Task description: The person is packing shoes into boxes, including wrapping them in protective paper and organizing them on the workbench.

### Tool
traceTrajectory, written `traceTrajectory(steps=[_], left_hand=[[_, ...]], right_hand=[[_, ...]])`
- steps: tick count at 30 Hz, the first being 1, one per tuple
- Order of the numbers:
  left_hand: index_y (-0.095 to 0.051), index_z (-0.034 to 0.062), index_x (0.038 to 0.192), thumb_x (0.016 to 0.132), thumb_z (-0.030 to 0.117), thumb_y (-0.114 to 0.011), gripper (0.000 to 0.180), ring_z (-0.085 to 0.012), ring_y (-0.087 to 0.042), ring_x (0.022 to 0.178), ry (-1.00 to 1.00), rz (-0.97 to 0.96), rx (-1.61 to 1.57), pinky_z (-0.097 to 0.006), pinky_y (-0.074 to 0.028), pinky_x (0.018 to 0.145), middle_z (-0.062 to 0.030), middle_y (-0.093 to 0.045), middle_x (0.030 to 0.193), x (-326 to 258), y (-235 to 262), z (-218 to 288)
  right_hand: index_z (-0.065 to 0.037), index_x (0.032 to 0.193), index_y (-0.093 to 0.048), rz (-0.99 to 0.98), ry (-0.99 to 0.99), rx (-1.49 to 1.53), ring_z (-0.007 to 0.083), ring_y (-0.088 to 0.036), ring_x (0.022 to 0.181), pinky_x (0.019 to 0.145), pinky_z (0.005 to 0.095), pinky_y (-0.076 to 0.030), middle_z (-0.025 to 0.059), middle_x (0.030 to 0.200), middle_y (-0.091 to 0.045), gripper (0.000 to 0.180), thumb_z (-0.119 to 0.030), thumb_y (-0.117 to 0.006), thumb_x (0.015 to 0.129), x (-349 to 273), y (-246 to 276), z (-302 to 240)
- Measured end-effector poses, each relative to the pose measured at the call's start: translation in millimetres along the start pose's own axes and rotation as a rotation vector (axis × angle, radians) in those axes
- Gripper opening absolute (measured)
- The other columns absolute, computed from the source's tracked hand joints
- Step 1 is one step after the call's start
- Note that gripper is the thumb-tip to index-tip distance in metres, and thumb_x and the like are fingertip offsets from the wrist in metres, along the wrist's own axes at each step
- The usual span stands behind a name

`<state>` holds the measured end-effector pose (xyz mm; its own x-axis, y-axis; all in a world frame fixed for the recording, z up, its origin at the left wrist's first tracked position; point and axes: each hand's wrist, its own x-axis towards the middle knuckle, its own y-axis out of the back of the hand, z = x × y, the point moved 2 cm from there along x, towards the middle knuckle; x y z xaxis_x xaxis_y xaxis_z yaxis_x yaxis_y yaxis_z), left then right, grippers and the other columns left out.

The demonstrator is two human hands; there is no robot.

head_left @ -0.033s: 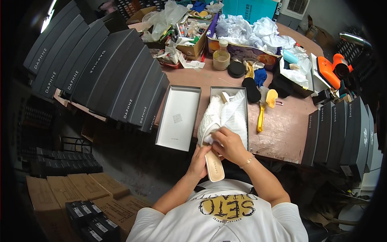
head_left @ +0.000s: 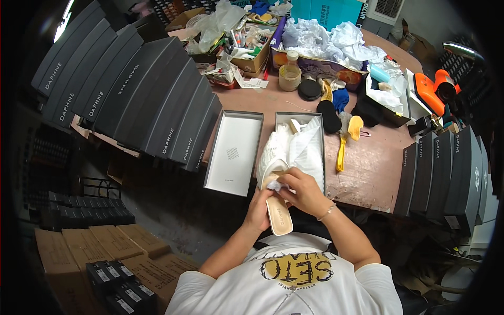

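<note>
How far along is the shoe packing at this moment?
Done: the shoe box sits open on the table, its lid beside it, white tissue paper spread inside. In hand: left hand and right hand hold a beige shoe at the box's near edge. Left: shoe not yet inside, lid off.

Nothing seems moved: both hands (head_left: 283, 197) hold the shoe (head_left: 278, 212) as before

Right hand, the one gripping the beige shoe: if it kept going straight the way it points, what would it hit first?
The right hand points up and left, toward the crumpled white tissue paper in the open dark shoebox. It would probably meet that paper first; depth is unclear.
</note>
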<state>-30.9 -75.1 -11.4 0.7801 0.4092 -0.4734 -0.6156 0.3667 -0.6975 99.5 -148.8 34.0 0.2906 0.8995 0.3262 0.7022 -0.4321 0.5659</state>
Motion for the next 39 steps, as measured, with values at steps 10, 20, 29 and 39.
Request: traceTrajectory(steps=[10,20,29,39], left_hand=[[-0.045,0.0086,0.127,0.096,0.027,-0.040,0.036,-0.0214,-0.060,0.100,-0.027,-0.047,0.077,-0.040,-0.054,0.083,-0.0094,-0.056,0.114,-6,-9,9],[-0.032,0.0062,0.127,0.094,0.011,-0.049,0.037,-0.0205,-0.066,0.075,-0.039,-0.064,0.065,-0.033,-0.058,0.065,-0.0108,-0.055,0.101,-6,-14,0],[-0.030,0.0037,0.127,0.093,0.012,-0.049,0.040,-0.0194,-0.065,0.076,-0.044,-0.065,0.248,-0.034,-0.058,0.066,-0.0139,-0.055,0.101,-16,-24,2],[-0.030,0.0031,0.127,0.088,0.005,-0.048,0.043,-0.0205,-0.064,0.076,-0.178,0.038,0.336,-0.034,-0.058,0.067,-0.0150,-0.053,0.104,-19,4,34]], right_hand=[[-0.008,0.096,-0.060,0.007,0.280,-0.459,0.0225,-0.057,0.082,0.071,0.0322,-0.047,0.0066,0.094,-0.057,0.032,-0.009,-0.068,0.064,25,-7,-7],[-0.014,0.091,-0.058,0.088,0.319,-0.549,0.0200,-0.053,0.086,0.075,0.0343,-0.039,0.0031,0.089,-0.055,0.023,-0.016,-0.065,0.069,24,-2,15],[-0.008,0.148,-0.024,0.123,-0.192,0.150,0.0239,-0.054,0.100,0.084,0.0330,-0.047,0.0172,0.133,-0.045,0.087,0.002,-0.067,0.073,18,6,27],[-0.012,0.148,-0.027,0.113,-0.249,0.198,0.0291,-0.064,0.098,0.085,0.0346,-0.049,0.0235,0.118,-0.059,0.075,-0.004,-0.058,0.081,57,-50,27]])
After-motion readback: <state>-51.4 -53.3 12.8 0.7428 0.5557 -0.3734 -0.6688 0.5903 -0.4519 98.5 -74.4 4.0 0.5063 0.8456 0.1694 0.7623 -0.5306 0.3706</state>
